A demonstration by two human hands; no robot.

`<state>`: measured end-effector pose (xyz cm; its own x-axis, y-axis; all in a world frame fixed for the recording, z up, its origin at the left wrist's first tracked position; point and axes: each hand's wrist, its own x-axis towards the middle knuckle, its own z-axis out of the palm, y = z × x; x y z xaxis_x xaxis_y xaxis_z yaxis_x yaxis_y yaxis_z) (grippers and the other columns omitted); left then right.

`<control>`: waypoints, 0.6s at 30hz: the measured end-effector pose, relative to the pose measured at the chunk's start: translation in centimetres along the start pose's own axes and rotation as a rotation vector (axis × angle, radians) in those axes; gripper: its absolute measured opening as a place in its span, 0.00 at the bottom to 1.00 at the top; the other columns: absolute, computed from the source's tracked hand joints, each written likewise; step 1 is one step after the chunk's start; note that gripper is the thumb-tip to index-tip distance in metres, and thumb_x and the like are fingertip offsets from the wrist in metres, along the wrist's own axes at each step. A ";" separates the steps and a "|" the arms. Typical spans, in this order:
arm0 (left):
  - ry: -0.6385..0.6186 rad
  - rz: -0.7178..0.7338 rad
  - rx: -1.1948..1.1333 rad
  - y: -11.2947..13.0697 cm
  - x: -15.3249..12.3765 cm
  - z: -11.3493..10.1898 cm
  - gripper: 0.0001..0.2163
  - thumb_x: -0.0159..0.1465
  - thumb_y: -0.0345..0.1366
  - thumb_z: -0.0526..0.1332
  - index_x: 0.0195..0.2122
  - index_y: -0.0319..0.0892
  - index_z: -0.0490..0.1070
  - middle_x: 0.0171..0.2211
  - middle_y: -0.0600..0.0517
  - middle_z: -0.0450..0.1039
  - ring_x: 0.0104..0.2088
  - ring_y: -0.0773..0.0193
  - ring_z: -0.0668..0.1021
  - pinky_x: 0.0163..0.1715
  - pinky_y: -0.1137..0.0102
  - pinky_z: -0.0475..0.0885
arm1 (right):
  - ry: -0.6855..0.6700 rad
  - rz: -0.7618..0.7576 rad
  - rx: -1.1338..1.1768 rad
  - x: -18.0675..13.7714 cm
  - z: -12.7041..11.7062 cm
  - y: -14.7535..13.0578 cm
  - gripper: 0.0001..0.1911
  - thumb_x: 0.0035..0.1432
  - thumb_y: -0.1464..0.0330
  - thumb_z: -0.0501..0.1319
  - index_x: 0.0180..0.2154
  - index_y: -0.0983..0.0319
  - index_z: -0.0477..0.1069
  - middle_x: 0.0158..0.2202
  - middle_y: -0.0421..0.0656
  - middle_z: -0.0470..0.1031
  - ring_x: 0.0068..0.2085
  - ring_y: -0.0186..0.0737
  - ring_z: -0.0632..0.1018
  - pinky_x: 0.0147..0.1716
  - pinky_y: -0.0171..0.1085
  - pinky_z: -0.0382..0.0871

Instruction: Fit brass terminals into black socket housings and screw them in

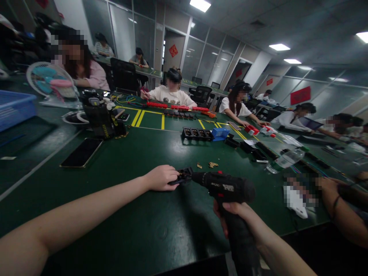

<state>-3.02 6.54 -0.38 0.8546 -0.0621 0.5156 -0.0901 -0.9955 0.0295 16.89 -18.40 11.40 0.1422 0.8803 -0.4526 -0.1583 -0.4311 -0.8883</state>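
Observation:
My right hand (238,214) is wrapped round the grip of a black cordless drill (227,186), which points to the left. The drill's tip meets, or nearly meets, a small black plastic housing (185,174) lying on the green table (138,226). My left hand (163,177) is closed on the left end of that housing, pressing it against the table. Brass-coloured metal shows inside the housing. Just beyond it lie small brass pieces (212,165). Whether the bit touches a screw is too small to tell.
A black multi-cell housing (197,134) and a blue box (220,133) stand ahead. A phone (82,152), a fan (50,82) and a blue basket (17,107) are at left. A plastic bottle (284,161) lies at right, near a co-worker's arm (342,207). Other people sit across the table.

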 end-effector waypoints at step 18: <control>-0.034 -0.036 0.004 0.4 0.2 -0.3 0.08 0.66 0.37 0.61 0.39 0.38 0.76 0.43 0.45 0.80 0.42 0.57 0.81 0.42 0.63 0.77 | -0.023 -0.018 0.042 0.1 0.0 0.1 0.22 0.46 0.52 0.68 0.31 0.65 0.72 0.24 0.40 0.74 0.19 0.33 0.73 0.18 0.32 0.65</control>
<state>-3.05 6.13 0.01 0.8743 -0.0282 0.4846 -0.0569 -0.9974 0.0447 16.87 -18.42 11.25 0.1228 0.8924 -0.4342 -0.1969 -0.4069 -0.8920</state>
